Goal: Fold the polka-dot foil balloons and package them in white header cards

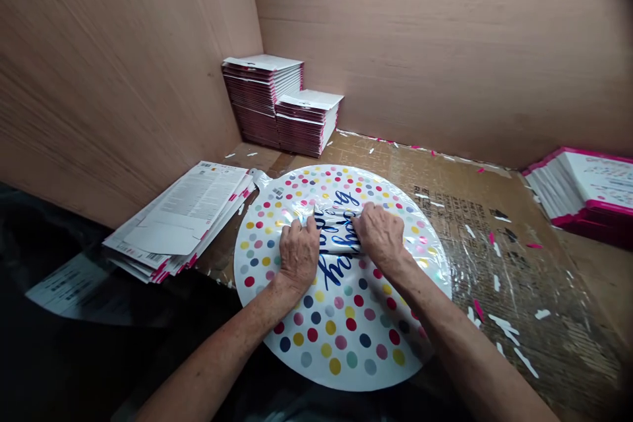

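Observation:
A flat, round foil balloon (341, 343) with coloured dots and blue lettering lies on the cardboard-covered surface. Its tail (259, 178) points to the upper left. My left hand (300, 252) is closed on the foil just left of the lettering. On the right side of the lettering, my right hand (382, 236) grips the foil with curled fingers. Between the two hands the foil is creased into a raised, shiny fold. Part of the lettering is hidden by the fold and the fingers.
Stacks of white cards with pink edges (262, 102) stand in the back corner. Printed cards (182, 211) lie in a pile at left, and more pink-edged cards (593, 184) lean at right. Paper scraps (504, 326) litter the cardboard (558, 290). Wooden panels (445, 46) rise behind and left.

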A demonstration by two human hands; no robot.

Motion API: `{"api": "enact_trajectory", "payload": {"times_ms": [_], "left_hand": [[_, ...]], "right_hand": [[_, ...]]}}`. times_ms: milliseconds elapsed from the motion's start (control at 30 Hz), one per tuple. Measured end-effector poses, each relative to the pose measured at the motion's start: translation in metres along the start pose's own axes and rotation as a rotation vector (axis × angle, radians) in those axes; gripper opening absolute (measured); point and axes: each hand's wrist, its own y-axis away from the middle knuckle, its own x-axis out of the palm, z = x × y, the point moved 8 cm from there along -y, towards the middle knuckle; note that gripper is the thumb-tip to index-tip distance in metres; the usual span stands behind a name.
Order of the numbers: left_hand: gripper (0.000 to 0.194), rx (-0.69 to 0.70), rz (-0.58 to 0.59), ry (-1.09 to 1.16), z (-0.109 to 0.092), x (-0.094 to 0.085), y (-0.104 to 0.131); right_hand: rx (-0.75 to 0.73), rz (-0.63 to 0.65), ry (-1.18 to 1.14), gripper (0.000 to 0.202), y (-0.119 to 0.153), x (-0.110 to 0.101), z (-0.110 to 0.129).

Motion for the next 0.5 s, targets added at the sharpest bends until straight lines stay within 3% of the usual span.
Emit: {"api": "enact_trajectory", "payload": {"times_ms": [67,133,200,333,500], "left_hand": [[0.026,0.008,0.039,-0.013,0.0,0.004,-0.002],[0.025,-0.002,0.062,-0.008,0.003,0.004,-0.002],[0.024,-0.02,0.053,0.048,0.009,0.0,-0.002],[0.043,-0.1,-0.067,0.415,0.023,-0.016,0.001],[0.032,-0.216,0.044,0.954,0.022,-0.014,0.008]], "right_hand": [[-0.186,-0.051,0.034,0.031,-0.016,-0.011,0.023],[-0.378,0.022,0.007,0.029,-0.028,-0.01,0.043],[-0.478,0.108,-0.043,0.025,-0.032,-0.006,0.049],[-0.522,0.11,-0.2,0.017,-0.011,-0.003,0.039],[-0.513,0.103,-0.562,0.022,0.04,0.001,0.037]]}}
